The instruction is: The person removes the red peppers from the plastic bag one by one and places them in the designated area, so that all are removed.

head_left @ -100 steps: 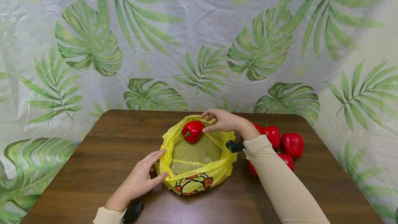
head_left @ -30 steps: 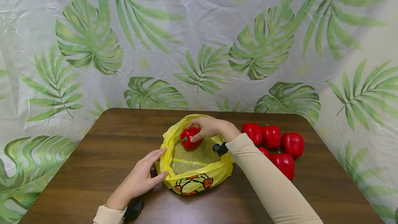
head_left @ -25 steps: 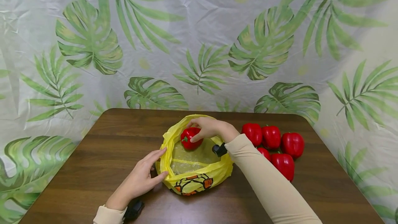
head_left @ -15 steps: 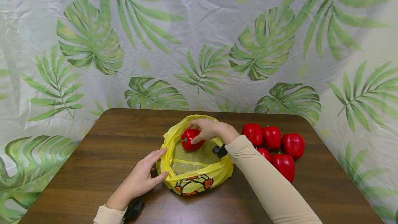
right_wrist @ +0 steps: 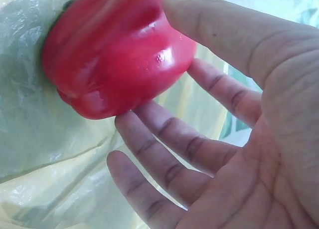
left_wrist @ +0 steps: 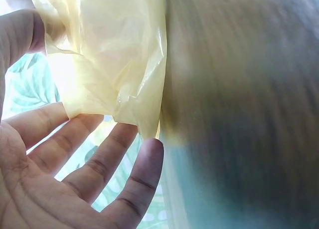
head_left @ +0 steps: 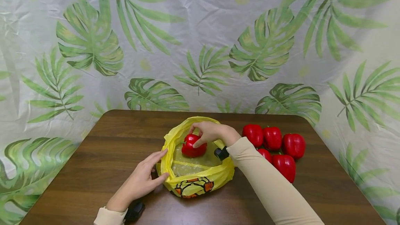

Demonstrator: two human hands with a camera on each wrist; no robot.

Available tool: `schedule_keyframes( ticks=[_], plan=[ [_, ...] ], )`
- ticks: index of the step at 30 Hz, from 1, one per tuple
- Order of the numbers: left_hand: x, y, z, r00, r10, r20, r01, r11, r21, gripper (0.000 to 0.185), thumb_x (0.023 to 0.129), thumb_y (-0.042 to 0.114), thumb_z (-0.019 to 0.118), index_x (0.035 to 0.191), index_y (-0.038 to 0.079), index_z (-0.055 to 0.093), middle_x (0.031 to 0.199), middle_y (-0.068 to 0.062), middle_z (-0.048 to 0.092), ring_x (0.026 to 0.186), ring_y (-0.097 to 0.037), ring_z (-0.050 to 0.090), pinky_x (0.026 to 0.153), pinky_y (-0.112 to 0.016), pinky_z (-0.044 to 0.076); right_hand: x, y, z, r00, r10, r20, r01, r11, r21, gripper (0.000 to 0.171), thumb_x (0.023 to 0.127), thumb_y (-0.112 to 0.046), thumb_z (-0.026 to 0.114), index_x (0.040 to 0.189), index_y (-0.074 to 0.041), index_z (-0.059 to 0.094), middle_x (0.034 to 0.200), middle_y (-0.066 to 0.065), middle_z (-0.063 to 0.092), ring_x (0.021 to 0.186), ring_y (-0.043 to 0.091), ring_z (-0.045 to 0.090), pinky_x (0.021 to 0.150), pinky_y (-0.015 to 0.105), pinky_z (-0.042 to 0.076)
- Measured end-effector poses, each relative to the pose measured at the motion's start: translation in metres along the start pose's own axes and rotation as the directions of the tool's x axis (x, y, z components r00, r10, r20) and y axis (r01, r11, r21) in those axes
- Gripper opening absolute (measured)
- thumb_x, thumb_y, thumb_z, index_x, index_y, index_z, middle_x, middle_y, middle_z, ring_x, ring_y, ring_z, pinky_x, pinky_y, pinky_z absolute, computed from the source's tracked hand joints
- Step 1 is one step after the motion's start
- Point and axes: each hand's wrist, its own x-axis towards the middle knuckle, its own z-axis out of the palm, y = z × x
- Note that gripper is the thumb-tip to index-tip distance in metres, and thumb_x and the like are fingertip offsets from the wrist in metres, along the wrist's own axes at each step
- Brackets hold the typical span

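A yellow plastic bag [head_left: 200, 180] with an orange and black print stands on the table, its mouth facing up. Inside it sits a red bell pepper [head_left: 194, 150], stem pointing left. My right hand [head_left: 210, 132] reaches in from the right and holds this pepper between thumb and fingertips. In the right wrist view, the thumb lies on one side of the pepper [right_wrist: 124, 54] and fingertips touch the other. My left hand [head_left: 142, 176] rests against the bag's left side with thumb and fingers spread. The left wrist view shows those fingers fairly straight along the plastic [left_wrist: 109, 64].
Several more red bell peppers [head_left: 293, 146] lie grouped on the right of the brown wooden table [head_left: 118, 141]. Behind the table hangs a leaf-patterned cloth [head_left: 206, 27]. Dark wrist cameras [head_left: 134, 211] are strapped at both sleeves.
My right hand has come down from the bag's far rim onto the pepper. The pepper has shifted nearer to me and turned, its stem swinging left. My left hand stays put.
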Motion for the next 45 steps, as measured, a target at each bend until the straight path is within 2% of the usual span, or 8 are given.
schedule_keyframes(
  ticks=[7, 14, 17, 22, 26, 29, 37, 45],
  plan=[
    [-0.001, 0.0, 0.0, 1.0, 0.0, 0.0, 0.0, 1.0, -0.001, 0.073, 0.095, 0.025, 0.083, 0.16, 0.011, 0.052, 0.152, -0.011, 0.062, 0.129, -0.028, 0.065, 0.082, -0.027, 0.058, 0.0, 0.003, 0.003, 1.0, 0.006, 0.021, -0.007, 0.999, 0.035, 0.042, 0.098, -0.027, 0.081, 0.131, -0.016, 0.059, 0.112, 0.011, 0.067, 0.092, 0.019, 0.06, 0.075, 0.028, 0.048],
    [-0.001, 0.0, 0.0, 1.0, -0.004, 0.007, 0.004, 1.0, 0.0, 0.072, 0.096, 0.027, 0.082, 0.16, 0.012, 0.051, 0.153, -0.01, 0.062, 0.13, -0.029, 0.065, 0.082, -0.028, 0.058, -0.003, 0.003, 0.006, 1.0, 0.026, 0.011, -0.026, 0.999, 0.038, 0.042, 0.097, -0.029, 0.082, 0.129, -0.016, 0.057, 0.119, 0.012, 0.068, 0.1, 0.021, 0.064, 0.081, 0.031, 0.053],
    [-0.001, 0.0, 0.001, 1.0, -0.005, 0.009, 0.005, 1.0, -0.001, 0.072, 0.096, 0.027, 0.082, 0.16, 0.011, 0.051, 0.152, -0.01, 0.062, 0.129, -0.029, 0.065, 0.082, -0.027, 0.058, -0.004, 0.002, 0.008, 0.999, 0.035, 0.021, -0.037, 0.996, 0.079, 0.043, 0.098, -0.029, 0.08, 0.129, -0.015, 0.054, 0.121, 0.012, 0.068, 0.102, 0.021, 0.065, 0.085, 0.033, 0.056],
    [0.0, 0.0, 0.001, 1.0, 0.004, 0.003, -0.004, 1.0, 0.0, 0.073, 0.096, 0.025, 0.082, 0.16, 0.011, 0.052, 0.152, -0.01, 0.062, 0.129, -0.029, 0.065, 0.082, -0.027, 0.058, -0.003, 0.002, 0.011, 0.998, 0.046, 0.054, -0.053, 0.989, 0.137, 0.046, 0.1, -0.028, 0.078, 0.134, -0.013, 0.051, 0.123, 0.014, 0.068, 0.1, 0.021, 0.067, 0.086, 0.035, 0.057],
    [0.0, 0.0, 0.001, 1.0, 0.01, -0.002, -0.01, 1.0, 0.0, 0.073, 0.095, 0.025, 0.083, 0.16, 0.011, 0.052, 0.152, -0.011, 0.062, 0.13, -0.031, 0.066, 0.082, -0.028, 0.059, -0.003, 0.003, 0.012, 0.993, 0.073, 0.091, -0.088, 0.98, 0.178, 0.051, 0.102, -0.031, 0.075, 0.143, -0.014, 0.049, 0.134, 0.018, 0.065, 0.102, 0.021, 0.068, 0.092, 0.042, 0.06],
    [-0.001, 0.0, 0.001, 1.0, 0.008, 0.001, -0.008, 1.0, -0.001, 0.074, 0.095, 0.025, 0.083, 0.16, 0.011, 0.052, 0.152, -0.011, 0.062, 0.13, -0.032, 0.065, 0.082, -0.028, 0.059, -0.003, 0.006, 0.013, 0.99, 0.094, 0.106, -0.114, 0.973, 0.2, 0.051, 0.103, -0.033, 0.074, 0.144, -0.016, 0.05, 0.139, 0.018, 0.063, 0.107, 0.022, 0.068, 0.097, 0.045, 0.061],
    [-0.001, 0.0, 0.002, 1.0, -0.006, 0.007, 0.006, 1.0, -0.001, 0.073, 0.095, 0.028, 0.083, 0.16, 0.011, 0.052, 0.152, -0.011, 0.062, 0.131, -0.031, 0.065, 0.083, -0.029, 0.06, -0.001, 0.009, 0.018, 0.99, 0.096, 0.102, -0.117, 0.968, 0.221, 0.05, 0.102, -0.035, 0.075, 0.14, -0.018, 0.049, 0.135, 0.016, 0.064, 0.109, 0.022, 0.068, 0.093, 0.041, 0.061],
    [-0.001, 0.001, 0.001, 1.0, -0.002, 0.01, 0.002, 1.0, -0.007, 0.073, 0.096, 0.027, 0.082, 0.16, 0.012, 0.051, 0.151, -0.01, 0.062, 0.13, -0.031, 0.065, 0.083, -0.029, 0.059, -0.003, 0.003, 0.021, 0.991, 0.09, 0.103, -0.115, 0.958, 0.262, 0.048, 0.102, -0.029, 0.076, 0.137, -0.016, 0.046, 0.131, 0.017, 0.066, 0.102, 0.022, 0.069, 0.093, 0.044, 0.062]
  ],
)
